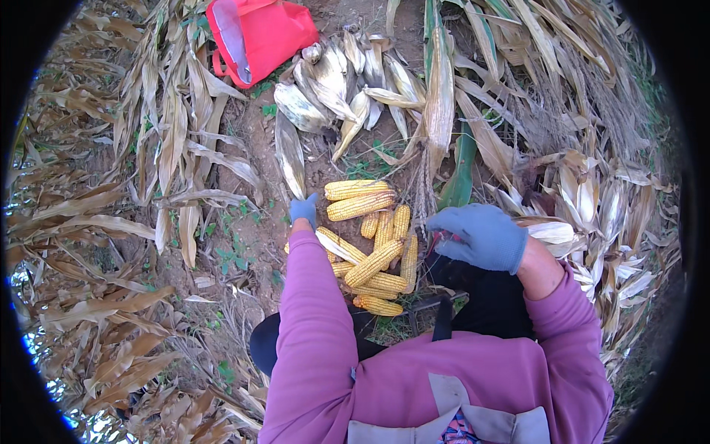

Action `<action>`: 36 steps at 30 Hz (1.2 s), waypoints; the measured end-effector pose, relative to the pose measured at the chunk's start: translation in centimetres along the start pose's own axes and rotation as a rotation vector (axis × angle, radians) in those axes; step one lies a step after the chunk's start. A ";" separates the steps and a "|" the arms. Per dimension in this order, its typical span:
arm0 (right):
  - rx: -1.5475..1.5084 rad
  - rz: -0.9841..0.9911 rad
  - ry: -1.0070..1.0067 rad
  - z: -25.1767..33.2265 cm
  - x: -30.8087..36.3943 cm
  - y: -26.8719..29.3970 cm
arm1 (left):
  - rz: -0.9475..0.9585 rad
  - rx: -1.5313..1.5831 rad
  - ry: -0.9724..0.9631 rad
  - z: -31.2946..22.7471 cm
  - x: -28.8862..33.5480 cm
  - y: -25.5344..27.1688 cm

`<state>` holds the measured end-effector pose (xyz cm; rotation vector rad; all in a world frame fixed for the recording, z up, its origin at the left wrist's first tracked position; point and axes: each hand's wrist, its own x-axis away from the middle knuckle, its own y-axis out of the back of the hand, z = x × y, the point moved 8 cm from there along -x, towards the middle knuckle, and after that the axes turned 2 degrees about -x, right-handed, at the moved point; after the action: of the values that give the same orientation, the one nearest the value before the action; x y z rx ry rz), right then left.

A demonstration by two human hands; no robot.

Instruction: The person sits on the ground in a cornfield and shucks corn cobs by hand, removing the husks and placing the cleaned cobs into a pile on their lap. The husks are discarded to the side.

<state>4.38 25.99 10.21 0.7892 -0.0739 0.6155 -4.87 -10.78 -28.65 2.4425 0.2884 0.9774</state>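
My left hand (303, 212), in a blue-grey glove, reaches forward and closes on the near end of an ear of corn in its dry husk (289, 154). My right hand (482, 238), gloved alike, is curled at the right of the bare cobs, with a bit of something dark red showing under its fingers; what it is I cannot make out. Between my hands lies a pile of husked yellow corn cobs (376, 263). Beyond them rests a heap of unhusked ears (329, 85) with pale, dry husks.
A red bag (268, 37) lies at the far left of the heap. Dry stalks and leaves (185, 111) cover the ground on the left, and more stalks (510, 66) lie at the far right. Loose husks (588, 200) are piled beside my right arm.
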 end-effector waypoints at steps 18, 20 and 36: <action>-0.384 -0.095 -0.019 -2.0 -1.0 -0.9 | 0.496 1.025 0.055 -18.9 29.4 3.4; -0.550 -0.193 -0.103 -2.8 -1.9 -0.1 | 0.629 1.067 0.017 -19.1 34.9 3.3; -1.459 -0.702 -0.011 -3.0 -1.2 3.6 | 0.752 0.404 -0.013 -13.5 43.0 0.8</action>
<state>0.96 29.47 10.05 -0.6082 -0.2086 -0.1972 16.79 9.16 5.52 2.9963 -0.5355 1.2902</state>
